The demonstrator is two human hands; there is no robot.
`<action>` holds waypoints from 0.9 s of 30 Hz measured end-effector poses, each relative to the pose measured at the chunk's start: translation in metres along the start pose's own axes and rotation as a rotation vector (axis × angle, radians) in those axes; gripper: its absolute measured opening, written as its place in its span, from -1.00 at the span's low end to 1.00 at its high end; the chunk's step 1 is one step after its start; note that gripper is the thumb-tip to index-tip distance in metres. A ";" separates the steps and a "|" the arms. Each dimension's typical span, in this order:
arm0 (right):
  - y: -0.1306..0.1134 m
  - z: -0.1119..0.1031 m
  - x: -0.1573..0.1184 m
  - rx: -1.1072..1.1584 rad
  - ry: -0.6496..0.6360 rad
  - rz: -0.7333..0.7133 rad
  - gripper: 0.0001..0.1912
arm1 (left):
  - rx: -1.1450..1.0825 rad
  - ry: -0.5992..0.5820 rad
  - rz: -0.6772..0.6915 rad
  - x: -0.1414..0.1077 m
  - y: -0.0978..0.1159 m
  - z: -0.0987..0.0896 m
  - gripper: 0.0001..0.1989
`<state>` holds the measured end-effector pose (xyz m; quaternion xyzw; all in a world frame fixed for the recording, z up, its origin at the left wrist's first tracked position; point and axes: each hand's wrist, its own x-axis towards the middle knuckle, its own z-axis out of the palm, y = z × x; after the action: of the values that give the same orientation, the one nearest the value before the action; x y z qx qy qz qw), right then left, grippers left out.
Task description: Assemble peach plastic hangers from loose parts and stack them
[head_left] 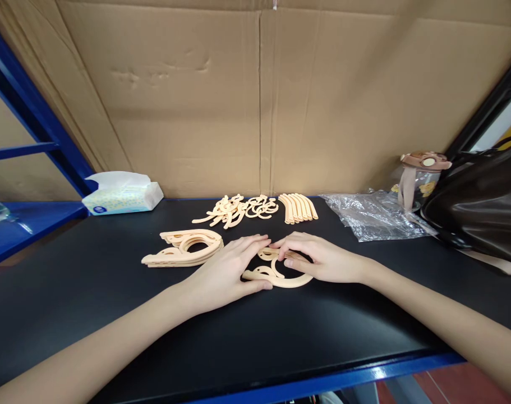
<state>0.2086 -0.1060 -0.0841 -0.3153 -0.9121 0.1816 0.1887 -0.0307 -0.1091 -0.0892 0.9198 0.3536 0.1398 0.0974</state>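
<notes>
- Head view, centre: a peach-coloured curved assembly (289, 282) lies flat on the black tabletop (238, 348), between and partly beneath the two hands; its near arc and some inner curves show, while the covered parts cannot be read.
- Head view, left hand (238, 261): grasping the assembly's left end, fingers extended together along the far side, thumb laid at the near edge; how firmly it presses cannot be told.
- Head view, right hand (314, 255): grasping the assembly's right side, fingers bent, with thumb and forefinger close together over the inner curves; the exact contact is hidden.
- Head view, handling: the left hand is best kept as a brace, flat and low, so that the right can work the inner curves without the whole sliding. Light, even pressure in the plane of the tabletop seems wiser than prying upward, since the slim arcs may flex.
- Head view, surroundings: a layered stack of similar shapes (171, 260) sits just beyond the left hand; elbows and wrists should clear it. A heap of small curved parts (230, 212) and a row of curved strips (298, 209) lie farther back, side by side.
</notes>
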 end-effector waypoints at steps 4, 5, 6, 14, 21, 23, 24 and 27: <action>-0.005 -0.002 0.000 0.015 -0.054 -0.017 -0.83 | -0.006 -0.051 -0.009 -0.001 -0.001 0.002 -0.30; -0.006 -0.002 0.000 0.014 -0.061 -0.023 -0.82 | -0.010 -0.054 -0.008 -0.001 -0.001 0.001 -0.30; -0.006 -0.002 0.000 0.011 -0.067 -0.030 -0.81 | -0.013 -0.055 -0.007 -0.001 -0.001 0.001 -0.31; -0.006 -0.001 0.000 -0.027 -0.091 -0.032 -0.77 | -0.044 -0.058 -0.020 -0.001 0.002 -0.002 -0.33; -0.003 0.001 0.001 0.021 0.012 -0.012 -0.71 | -0.052 -0.063 -0.013 -0.001 0.003 -0.003 -0.34; 0.000 0.000 0.001 0.015 0.110 0.062 -0.70 | -0.040 -0.061 -0.005 -0.001 0.004 -0.005 -0.35; 0.002 0.000 0.001 0.007 0.153 0.115 -0.70 | -0.028 -0.053 0.002 -0.001 0.004 -0.005 -0.35; 0.010 -0.001 0.001 0.053 0.201 0.287 -0.70 | 0.033 0.018 0.025 0.000 0.003 -0.007 -0.38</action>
<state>0.2132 -0.0976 -0.0869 -0.4539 -0.8291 0.1983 0.2595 -0.0311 -0.1108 -0.0816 0.9243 0.3451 0.1435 0.0771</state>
